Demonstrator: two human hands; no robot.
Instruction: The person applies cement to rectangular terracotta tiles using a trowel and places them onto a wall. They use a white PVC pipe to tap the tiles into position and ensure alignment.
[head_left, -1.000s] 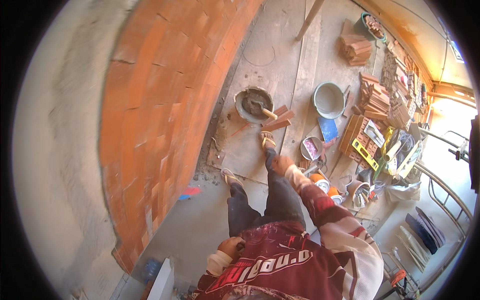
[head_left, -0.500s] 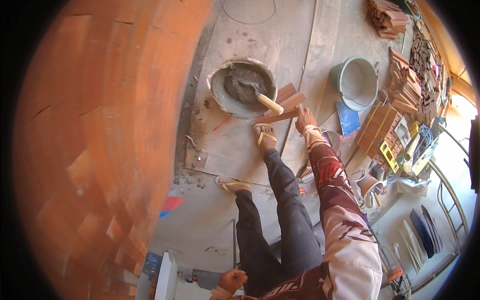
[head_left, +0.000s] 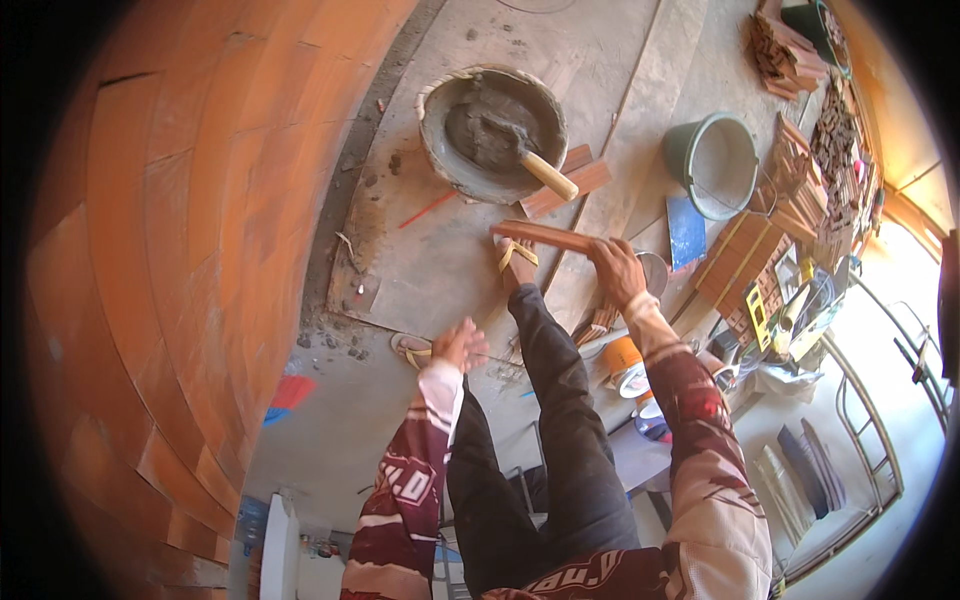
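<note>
A long, thin brick tile (head_left: 545, 236) is gripped at its right end by my right hand (head_left: 619, 270), held above the board near my sandalled foot. My left hand (head_left: 461, 345) hangs in the air over my other foot, fingers apart and holding nothing. Beyond the tile stands a round basin (head_left: 432, 150) of wet grey mortar. A trowel with a wooden handle (head_left: 549, 175) rests in it, its blade sunk partly in the mortar. Beside the basin, more brick tiles (head_left: 590, 184) lie on the board.
A wall of orange tiles (head_left: 170, 250) rises along my left. To the right stand a green bucket (head_left: 682, 150), a blue sheet (head_left: 686, 235), stacked bricks (head_left: 735, 262) and a yellow spirit level (head_left: 757, 316). An orange paint bucket (head_left: 625, 360) sits near my right forearm.
My right hand has lifted the brick tile from beside the other tiles and drawn it nearer. My left hand has come up and forward from near my waist, its fingers opening.
</note>
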